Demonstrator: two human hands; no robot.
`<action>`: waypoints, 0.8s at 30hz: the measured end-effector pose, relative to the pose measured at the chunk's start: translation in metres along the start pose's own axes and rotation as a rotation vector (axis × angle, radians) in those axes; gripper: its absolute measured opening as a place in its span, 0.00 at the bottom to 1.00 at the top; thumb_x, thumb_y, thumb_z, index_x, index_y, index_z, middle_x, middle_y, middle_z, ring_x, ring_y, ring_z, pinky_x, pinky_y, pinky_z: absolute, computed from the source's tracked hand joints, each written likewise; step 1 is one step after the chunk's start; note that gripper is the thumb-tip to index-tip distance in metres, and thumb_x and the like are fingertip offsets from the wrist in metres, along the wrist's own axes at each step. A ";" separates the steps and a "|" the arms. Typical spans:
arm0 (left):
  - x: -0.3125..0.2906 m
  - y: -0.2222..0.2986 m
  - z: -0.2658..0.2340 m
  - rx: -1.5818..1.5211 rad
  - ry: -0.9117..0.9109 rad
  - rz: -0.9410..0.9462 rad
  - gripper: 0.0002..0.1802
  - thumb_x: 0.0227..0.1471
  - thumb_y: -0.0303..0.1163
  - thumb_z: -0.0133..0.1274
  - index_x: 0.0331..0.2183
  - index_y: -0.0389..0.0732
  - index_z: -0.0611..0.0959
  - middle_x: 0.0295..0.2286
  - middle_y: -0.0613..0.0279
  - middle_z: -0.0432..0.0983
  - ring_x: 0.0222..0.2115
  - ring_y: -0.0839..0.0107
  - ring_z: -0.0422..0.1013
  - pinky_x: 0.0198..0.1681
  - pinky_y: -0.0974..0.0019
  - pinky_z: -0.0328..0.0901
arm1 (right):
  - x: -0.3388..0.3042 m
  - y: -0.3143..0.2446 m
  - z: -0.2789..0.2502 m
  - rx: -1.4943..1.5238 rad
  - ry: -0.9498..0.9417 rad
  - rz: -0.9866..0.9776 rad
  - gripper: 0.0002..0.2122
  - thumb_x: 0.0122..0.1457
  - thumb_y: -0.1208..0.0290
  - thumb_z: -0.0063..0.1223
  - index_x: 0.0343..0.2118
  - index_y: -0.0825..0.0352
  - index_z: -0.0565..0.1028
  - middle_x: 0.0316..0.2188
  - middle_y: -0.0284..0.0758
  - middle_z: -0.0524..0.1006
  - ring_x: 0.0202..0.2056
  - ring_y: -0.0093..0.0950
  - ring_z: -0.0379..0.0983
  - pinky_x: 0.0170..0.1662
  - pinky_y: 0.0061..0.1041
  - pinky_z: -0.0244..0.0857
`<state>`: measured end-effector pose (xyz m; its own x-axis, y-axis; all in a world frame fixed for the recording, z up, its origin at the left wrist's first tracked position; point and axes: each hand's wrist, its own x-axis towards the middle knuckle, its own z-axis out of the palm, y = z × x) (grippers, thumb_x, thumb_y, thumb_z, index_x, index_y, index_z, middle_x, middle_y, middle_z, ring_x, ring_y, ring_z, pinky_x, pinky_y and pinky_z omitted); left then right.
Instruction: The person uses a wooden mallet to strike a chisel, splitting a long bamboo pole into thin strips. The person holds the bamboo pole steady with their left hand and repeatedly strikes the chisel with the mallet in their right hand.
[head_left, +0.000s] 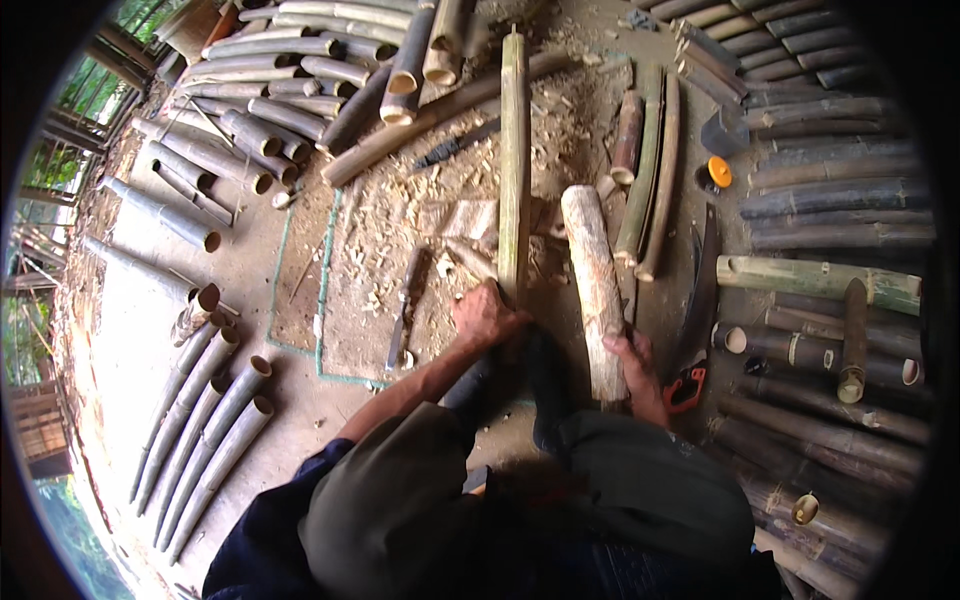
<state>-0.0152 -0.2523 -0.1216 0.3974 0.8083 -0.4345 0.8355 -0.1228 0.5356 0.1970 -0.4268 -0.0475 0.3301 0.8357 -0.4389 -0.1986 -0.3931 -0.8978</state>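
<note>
A long, narrow, pale green length of bamboo (514, 150) stretches away from me, between my feet. My left hand (487, 318) is closed around its near end, and the thumb points to the right. To its right a thick, rough, pale wooden log (590, 270) slants up and slightly left. My right hand (637, 370) grips this log near its lower end. Left of my left hand a chisel-like tool with a long blade (402, 325) lies on the ground. A wooden block (465, 222) sits among shavings just beyond, partly hidden by the bamboo.
Cut bamboo tubes (225, 160) pile up at the far left, and several more (215, 430) lie nearer. Bamboo stacks (830, 200) line the right side. A saw with an orange handle (686, 388) rests beside my right knee. Wood shavings (375, 245) cover the mat. An orange lid (719, 171) stands out farther right.
</note>
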 end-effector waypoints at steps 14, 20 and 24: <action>0.027 -0.142 -0.074 -0.258 0.302 -0.171 0.31 0.47 0.48 0.67 0.42 0.33 0.78 0.32 0.48 0.80 0.32 0.59 0.77 0.37 0.56 0.72 | -0.006 0.066 0.040 0.036 0.411 0.158 0.29 0.54 0.61 0.63 0.56 0.72 0.71 0.45 0.38 0.76 0.47 0.29 0.70 0.53 0.31 0.63; 0.032 -0.141 -0.060 0.054 0.224 -0.156 0.17 0.46 0.37 0.65 0.36 0.40 0.80 0.32 0.52 0.80 0.32 0.56 0.77 0.38 0.54 0.71 | 0.011 0.059 0.032 -0.036 0.112 0.124 0.40 0.55 0.63 0.65 0.65 0.78 0.56 0.55 0.46 0.69 0.55 0.31 0.67 0.59 0.29 0.60; 0.025 -0.136 -0.069 -0.442 0.336 -0.035 0.15 0.53 0.30 0.60 0.41 0.38 0.74 0.36 0.46 0.80 0.31 0.59 0.77 0.31 0.56 0.74 | 0.023 0.104 0.018 -0.117 0.218 0.066 0.43 0.56 0.63 0.65 0.67 0.74 0.51 0.57 0.44 0.68 0.56 0.32 0.66 0.60 0.30 0.59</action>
<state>-0.1454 -0.1750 -0.1555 0.1694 0.9556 -0.2413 0.5786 0.1018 0.8092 0.1676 -0.4415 -0.1505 0.5138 0.7095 -0.4824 -0.1223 -0.4960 -0.8597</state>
